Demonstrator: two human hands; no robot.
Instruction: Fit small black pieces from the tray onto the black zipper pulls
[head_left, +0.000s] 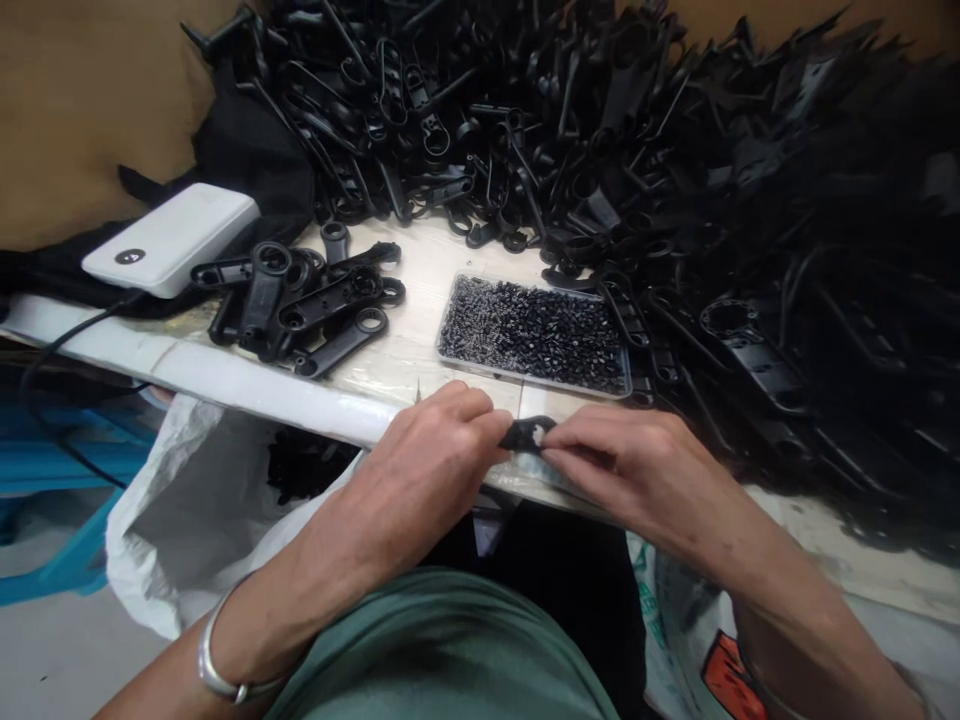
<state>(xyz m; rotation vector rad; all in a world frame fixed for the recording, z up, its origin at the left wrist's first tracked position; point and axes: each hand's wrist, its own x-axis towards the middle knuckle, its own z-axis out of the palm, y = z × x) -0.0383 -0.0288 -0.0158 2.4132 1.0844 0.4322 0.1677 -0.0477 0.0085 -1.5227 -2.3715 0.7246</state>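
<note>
My left hand [442, 445] is closed around the left end of a small black plastic part [519, 435] at the table's front edge. At the part's right end, the thumb and fingertips of my right hand [630, 450] are pinched together by a whitish spot. Whether a tiny piece sits between those fingertips is too small to tell. Just beyond my hands lies a shallow clear tray [517, 377] full of tiny dark and shiny metallic pieces. Several finished-looking black plastic arms with ring ends [262, 300] lie in a heap to the left of the tray.
A large pile of black plastic parts [450, 110] fills the back and right of the table [420, 250]. At the left stands a white power bank [187, 235] with a black cable [71, 335]. Below are a white sack [142, 530] and a blue stool [67, 570].
</note>
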